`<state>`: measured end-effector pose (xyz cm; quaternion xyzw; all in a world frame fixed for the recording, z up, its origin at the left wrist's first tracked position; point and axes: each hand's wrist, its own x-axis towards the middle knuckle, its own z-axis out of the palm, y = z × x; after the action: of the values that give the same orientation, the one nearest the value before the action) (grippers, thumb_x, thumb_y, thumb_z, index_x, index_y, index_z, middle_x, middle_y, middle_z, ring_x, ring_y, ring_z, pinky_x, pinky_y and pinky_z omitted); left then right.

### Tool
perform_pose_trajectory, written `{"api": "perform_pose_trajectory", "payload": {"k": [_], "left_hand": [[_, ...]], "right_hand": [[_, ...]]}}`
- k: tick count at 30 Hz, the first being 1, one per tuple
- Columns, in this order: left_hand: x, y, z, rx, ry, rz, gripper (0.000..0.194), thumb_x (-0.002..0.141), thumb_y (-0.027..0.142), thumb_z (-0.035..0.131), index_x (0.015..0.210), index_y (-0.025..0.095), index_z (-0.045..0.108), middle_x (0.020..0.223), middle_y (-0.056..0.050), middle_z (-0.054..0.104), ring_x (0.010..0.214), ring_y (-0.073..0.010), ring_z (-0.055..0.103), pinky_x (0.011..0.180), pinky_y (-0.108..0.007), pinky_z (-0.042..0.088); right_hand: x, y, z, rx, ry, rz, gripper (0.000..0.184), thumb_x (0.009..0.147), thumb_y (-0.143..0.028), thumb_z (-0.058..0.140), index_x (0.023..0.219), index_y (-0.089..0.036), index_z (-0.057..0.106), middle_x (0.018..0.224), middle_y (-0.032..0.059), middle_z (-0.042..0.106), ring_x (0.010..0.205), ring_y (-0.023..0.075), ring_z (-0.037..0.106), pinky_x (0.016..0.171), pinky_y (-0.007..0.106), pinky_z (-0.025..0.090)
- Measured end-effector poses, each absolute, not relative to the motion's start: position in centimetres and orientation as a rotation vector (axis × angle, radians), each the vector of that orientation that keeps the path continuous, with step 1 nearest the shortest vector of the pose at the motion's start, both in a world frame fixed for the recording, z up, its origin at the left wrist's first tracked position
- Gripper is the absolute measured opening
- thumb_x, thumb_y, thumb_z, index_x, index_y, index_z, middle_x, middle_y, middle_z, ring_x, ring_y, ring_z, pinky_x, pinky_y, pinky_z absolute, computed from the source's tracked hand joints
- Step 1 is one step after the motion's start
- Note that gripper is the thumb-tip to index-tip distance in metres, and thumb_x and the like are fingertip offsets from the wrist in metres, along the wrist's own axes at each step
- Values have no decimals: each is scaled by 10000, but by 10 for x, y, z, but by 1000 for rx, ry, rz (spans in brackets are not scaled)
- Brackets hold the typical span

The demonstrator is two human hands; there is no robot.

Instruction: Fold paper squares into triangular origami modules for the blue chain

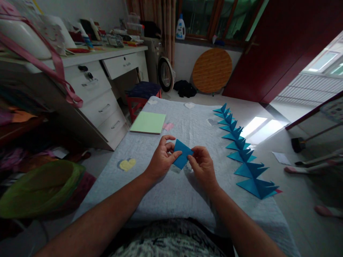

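Between my two hands is a small folded piece of blue paper [183, 153], held up just above the cloth-covered table [150, 196]. My left hand [164, 156] pinches its left side, thumb on top. On the right corner, the thumb and fingertips of my right hand [201, 162] close on the paper. A long row of folded blue paper pieces [245, 167] with pointed tips runs along the table's right side, apart from my right hand. Beyond my left hand lies a square stack of light green paper [148, 122].
A red stool [137, 105] with a dark seat stands past the table's far left. White drawers [104, 110] and a cluttered desk line the left side. A bin with a green liner [45, 189] sits at lower left. A round wooden tabletop [212, 70] leans on the far wall.
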<state>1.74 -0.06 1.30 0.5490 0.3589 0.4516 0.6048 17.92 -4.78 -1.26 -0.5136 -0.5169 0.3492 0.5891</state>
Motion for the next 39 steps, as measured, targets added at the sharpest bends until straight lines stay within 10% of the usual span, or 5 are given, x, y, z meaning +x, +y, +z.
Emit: {"api": "perform_pose_trajectory", "payload": {"k": [16,39], "left_hand": [[14,-4,8,1902,783,1178,85,888,204,681,959,211,727,934,-33,698,861,-151,659,765,-258,519],[10,-2,7,2177,774,1362,118,892,177,691,975,182,775,915,-68,757,833,-164,716,760,-265,571]], "right_hand": [[179,-47,-2,-1096,-988,900,171,868,-297,655,969,-242,528,675,-53,640,561,121,621,563,258,512],[183,-49,2,-1158,-913,812,150,793,-296,738,849,-201,638,652,-31,669,586,135,644,575,272,544]]}}
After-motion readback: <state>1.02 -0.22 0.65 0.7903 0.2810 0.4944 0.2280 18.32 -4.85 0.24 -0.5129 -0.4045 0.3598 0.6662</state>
